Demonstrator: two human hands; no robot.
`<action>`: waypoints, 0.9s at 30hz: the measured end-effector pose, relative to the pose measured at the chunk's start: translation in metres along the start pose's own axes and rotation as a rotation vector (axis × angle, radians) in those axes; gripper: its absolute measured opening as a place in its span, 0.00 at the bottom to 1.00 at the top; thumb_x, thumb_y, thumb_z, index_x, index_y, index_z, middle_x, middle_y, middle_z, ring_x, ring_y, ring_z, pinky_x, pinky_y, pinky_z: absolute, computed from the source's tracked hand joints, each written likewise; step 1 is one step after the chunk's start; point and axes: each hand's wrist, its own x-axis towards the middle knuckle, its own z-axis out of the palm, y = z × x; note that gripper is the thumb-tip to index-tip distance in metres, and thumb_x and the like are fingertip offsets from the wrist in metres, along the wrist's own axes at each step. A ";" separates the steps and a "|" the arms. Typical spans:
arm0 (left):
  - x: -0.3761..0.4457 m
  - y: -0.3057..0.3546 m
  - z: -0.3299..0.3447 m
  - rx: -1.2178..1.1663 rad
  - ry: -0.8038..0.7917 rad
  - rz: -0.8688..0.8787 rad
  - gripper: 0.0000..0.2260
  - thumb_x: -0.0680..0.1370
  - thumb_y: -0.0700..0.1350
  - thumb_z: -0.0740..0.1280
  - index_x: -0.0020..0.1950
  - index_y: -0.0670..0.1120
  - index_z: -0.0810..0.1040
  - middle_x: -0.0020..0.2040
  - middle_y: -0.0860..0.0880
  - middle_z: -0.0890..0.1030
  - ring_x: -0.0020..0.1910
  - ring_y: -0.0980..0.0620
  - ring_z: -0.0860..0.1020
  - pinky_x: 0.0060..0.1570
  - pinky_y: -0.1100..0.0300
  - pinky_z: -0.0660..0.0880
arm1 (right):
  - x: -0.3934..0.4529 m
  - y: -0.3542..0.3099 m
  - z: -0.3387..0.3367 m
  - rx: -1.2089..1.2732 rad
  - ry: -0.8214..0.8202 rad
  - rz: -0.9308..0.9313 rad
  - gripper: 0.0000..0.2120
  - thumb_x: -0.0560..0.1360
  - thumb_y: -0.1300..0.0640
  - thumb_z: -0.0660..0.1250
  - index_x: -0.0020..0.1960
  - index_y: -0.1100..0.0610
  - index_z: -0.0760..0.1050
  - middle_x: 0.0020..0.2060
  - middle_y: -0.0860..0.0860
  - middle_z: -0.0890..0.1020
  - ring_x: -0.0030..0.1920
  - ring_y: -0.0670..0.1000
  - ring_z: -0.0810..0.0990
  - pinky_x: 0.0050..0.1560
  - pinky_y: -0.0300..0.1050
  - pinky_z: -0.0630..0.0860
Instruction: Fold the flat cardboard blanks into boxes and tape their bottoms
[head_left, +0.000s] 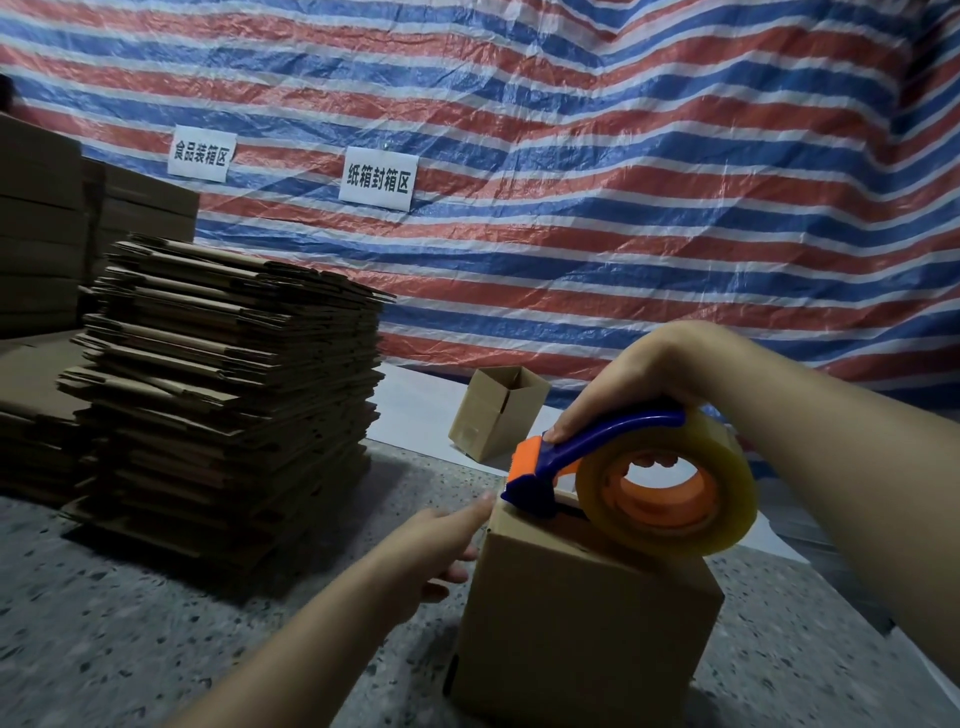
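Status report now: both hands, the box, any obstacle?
Right hand grips tape dispenser on box top. Left hand steadies box's left side, fingers straight. Nothing in the way.

A brown cardboard box (587, 613) is standing on the speckled floor, closed flaps facing up. A blue and orange tape dispenser (613, 462) with a clear roll is resting on its top edge. Another box (496, 410) is sitting farther back, tilted, open. A tall stack of flat blanks (228, 400) is lying to the left
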 end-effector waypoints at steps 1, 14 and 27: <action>0.000 0.000 0.002 0.007 0.007 0.007 0.30 0.76 0.69 0.61 0.67 0.47 0.73 0.52 0.47 0.81 0.48 0.50 0.79 0.44 0.59 0.72 | 0.000 0.000 0.000 -0.001 0.003 0.000 0.25 0.73 0.36 0.70 0.55 0.57 0.79 0.36 0.53 0.86 0.34 0.50 0.85 0.35 0.42 0.81; 0.008 0.027 0.010 0.176 -0.077 0.321 0.23 0.83 0.35 0.53 0.77 0.49 0.64 0.71 0.49 0.68 0.74 0.47 0.64 0.71 0.51 0.61 | 0.000 0.001 0.000 0.022 -0.012 -0.020 0.25 0.73 0.36 0.71 0.56 0.56 0.79 0.37 0.53 0.86 0.34 0.50 0.85 0.35 0.42 0.81; 0.003 0.008 0.024 -0.005 -0.042 0.401 0.12 0.83 0.41 0.56 0.57 0.56 0.74 0.45 0.55 0.80 0.44 0.60 0.80 0.40 0.70 0.72 | 0.001 0.003 -0.002 0.030 -0.010 -0.044 0.24 0.72 0.36 0.71 0.55 0.56 0.79 0.37 0.54 0.86 0.34 0.50 0.85 0.34 0.43 0.81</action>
